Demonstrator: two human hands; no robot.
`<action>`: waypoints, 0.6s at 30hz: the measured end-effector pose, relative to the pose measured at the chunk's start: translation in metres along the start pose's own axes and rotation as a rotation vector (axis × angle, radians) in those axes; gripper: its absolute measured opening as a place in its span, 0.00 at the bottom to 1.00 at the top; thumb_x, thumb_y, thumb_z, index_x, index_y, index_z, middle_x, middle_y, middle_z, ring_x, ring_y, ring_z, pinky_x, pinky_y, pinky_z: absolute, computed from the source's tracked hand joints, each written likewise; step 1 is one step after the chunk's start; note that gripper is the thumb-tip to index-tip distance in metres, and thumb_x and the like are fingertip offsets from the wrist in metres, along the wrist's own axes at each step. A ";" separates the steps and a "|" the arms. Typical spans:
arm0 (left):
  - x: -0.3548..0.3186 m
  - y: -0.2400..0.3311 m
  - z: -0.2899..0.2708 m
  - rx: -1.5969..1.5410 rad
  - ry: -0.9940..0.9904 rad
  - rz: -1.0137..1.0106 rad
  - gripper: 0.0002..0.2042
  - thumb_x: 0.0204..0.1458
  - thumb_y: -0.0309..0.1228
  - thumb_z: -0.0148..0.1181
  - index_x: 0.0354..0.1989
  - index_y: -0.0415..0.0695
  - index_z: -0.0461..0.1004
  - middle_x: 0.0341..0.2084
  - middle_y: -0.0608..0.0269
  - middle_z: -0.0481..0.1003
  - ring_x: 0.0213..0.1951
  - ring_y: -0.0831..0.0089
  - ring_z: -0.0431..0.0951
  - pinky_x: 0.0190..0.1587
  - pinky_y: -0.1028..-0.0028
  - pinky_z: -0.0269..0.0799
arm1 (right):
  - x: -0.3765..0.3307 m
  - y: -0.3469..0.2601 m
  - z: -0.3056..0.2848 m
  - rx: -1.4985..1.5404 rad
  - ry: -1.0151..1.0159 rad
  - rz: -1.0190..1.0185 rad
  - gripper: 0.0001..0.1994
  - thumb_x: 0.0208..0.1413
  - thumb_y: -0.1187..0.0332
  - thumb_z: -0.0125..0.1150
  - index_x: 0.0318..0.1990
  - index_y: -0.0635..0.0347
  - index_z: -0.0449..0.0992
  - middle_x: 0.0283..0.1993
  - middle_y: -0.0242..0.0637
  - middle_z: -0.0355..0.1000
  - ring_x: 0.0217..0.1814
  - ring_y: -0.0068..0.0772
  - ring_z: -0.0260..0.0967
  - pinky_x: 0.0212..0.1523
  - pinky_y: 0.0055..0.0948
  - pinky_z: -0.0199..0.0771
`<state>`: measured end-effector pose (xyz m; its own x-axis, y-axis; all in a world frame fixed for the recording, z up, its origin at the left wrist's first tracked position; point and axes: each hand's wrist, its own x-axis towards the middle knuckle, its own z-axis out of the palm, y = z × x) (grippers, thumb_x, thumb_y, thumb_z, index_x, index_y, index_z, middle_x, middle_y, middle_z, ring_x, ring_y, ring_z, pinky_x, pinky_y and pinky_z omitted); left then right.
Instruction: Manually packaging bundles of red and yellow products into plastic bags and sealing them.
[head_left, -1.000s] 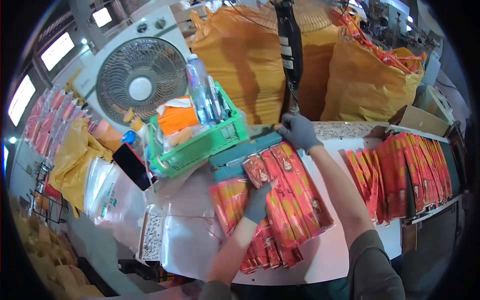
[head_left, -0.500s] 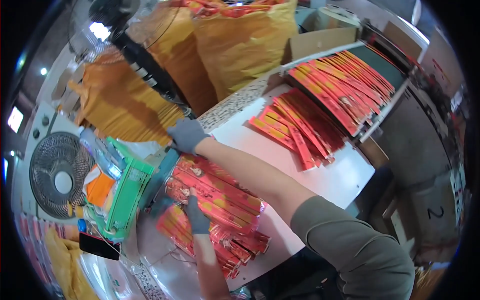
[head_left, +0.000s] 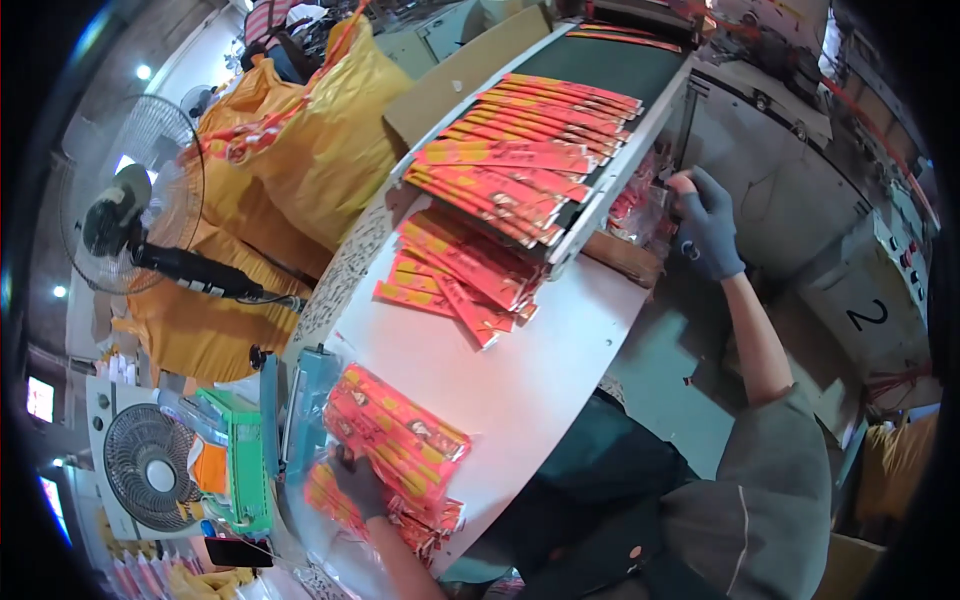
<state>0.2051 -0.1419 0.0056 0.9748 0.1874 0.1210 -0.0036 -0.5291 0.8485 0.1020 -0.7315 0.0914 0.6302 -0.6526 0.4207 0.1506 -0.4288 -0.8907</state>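
Observation:
My left hand (head_left: 362,487), in a grey glove with bare fingertips, is closed on the near edge of a clear bag of long, narrow red-and-yellow packets (head_left: 395,425). More such packets (head_left: 425,535) lie partly under that bag and my wrist. Off to the right, my right hand (head_left: 708,225), gloved the same way, is raised with its fingers curled in. It is beside crumpled clear plastic (head_left: 648,222) at the belt's side. Whether anything is between its fingers is hidden. A teal bar-shaped device (head_left: 305,410) stands left of the bag.
Loose packets (head_left: 460,270) are piled at the end of a dark green belt (head_left: 620,62), which carries many more. Yellow sacks (head_left: 335,140), a black fan (head_left: 125,215), a green basket (head_left: 245,455) and a grey box fan (head_left: 150,475) stand left. A white table (head_left: 520,385) spans the middle.
My right hand has left the teal device's far end and swung right to the belt's side. My left hand stays at the bagged packets. The view has turned to the right.

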 end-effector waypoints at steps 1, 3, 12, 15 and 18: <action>-0.013 0.009 -0.001 -0.021 0.029 0.045 0.21 0.50 0.22 0.51 0.54 0.34 0.61 0.44 0.57 0.69 0.45 0.71 0.69 0.50 0.72 0.64 | 0.002 0.043 -0.029 -0.121 0.032 0.029 0.10 0.59 0.66 0.49 0.31 0.61 0.73 0.24 0.25 0.65 0.27 0.14 0.60 0.28 0.19 0.62; -0.038 0.017 -0.009 -0.027 0.070 0.097 0.20 0.49 0.20 0.49 0.54 0.33 0.62 0.44 0.56 0.69 0.44 0.71 0.70 0.51 0.73 0.64 | -0.010 0.105 -0.055 -0.210 -0.017 0.079 0.10 0.59 0.66 0.49 0.30 0.61 0.72 0.24 0.25 0.64 0.26 0.14 0.59 0.28 0.19 0.61; -0.138 0.060 -0.020 0.118 0.205 0.011 0.13 0.53 0.24 0.53 0.46 0.32 0.69 0.40 0.56 0.73 0.42 0.70 0.72 0.48 0.73 0.67 | 0.004 0.165 0.034 -0.465 -0.187 0.033 0.10 0.49 0.63 0.58 0.35 0.60 0.73 0.30 0.46 0.71 0.33 0.47 0.70 0.36 0.38 0.69; -0.160 0.054 -0.035 0.184 0.370 0.042 0.12 0.51 0.22 0.53 0.44 0.34 0.70 0.36 0.60 0.72 0.38 0.73 0.71 0.43 0.75 0.68 | 0.030 0.183 0.072 -0.611 -0.402 0.108 0.18 0.47 0.59 0.58 0.45 0.58 0.72 0.40 0.48 0.73 0.41 0.51 0.70 0.43 0.42 0.70; -0.186 0.060 -0.053 0.264 0.308 0.025 0.13 0.48 0.22 0.54 0.45 0.37 0.71 0.36 0.61 0.72 0.38 0.73 0.72 0.41 0.75 0.69 | 0.039 0.200 0.106 -0.351 -0.513 0.181 0.16 0.48 0.64 0.56 0.43 0.63 0.74 0.39 0.48 0.75 0.42 0.41 0.73 0.43 0.36 0.70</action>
<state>0.0116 -0.1648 0.0613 0.8626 0.3894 0.3230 0.0697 -0.7239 0.6864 0.2373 -0.7770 -0.0887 0.9192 -0.3898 0.0559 -0.1957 -0.5755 -0.7941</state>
